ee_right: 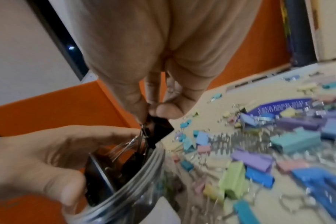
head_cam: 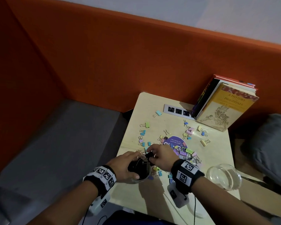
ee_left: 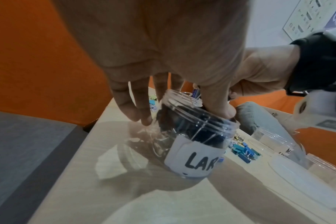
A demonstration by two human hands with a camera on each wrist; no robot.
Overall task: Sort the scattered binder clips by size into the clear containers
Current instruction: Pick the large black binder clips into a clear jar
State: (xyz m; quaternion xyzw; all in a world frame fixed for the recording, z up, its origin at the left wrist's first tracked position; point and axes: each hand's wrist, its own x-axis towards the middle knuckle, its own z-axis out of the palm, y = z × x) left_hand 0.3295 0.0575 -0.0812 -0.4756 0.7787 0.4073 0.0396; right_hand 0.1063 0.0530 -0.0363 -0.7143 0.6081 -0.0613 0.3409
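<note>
A clear jar (head_cam: 139,172) with a label reading "LAR" (ee_left: 194,160) sits at the table's near left corner and holds several black binder clips. My left hand (head_cam: 122,164) grips this jar (ee_right: 125,189) around its rim, thumb on one side and fingers on the other. My right hand (head_cam: 160,155) pinches a black binder clip (head_cam: 149,155) just above the jar's mouth. In the right wrist view the black clip (ee_right: 160,128) hangs from thumb and forefinger, its wire handles touching the rim. Several pastel clips (head_cam: 186,151) lie scattered beyond.
An empty clear container (head_cam: 224,176) stands at the right front; the left wrist view shows another container (ee_left: 274,141) and a lid (ee_left: 297,181). Books (head_cam: 225,104) and a socket strip (head_cam: 177,110) occupy the back. A purple sticker (head_cam: 175,142) marks the table's middle. The table's edge runs left of the jar.
</note>
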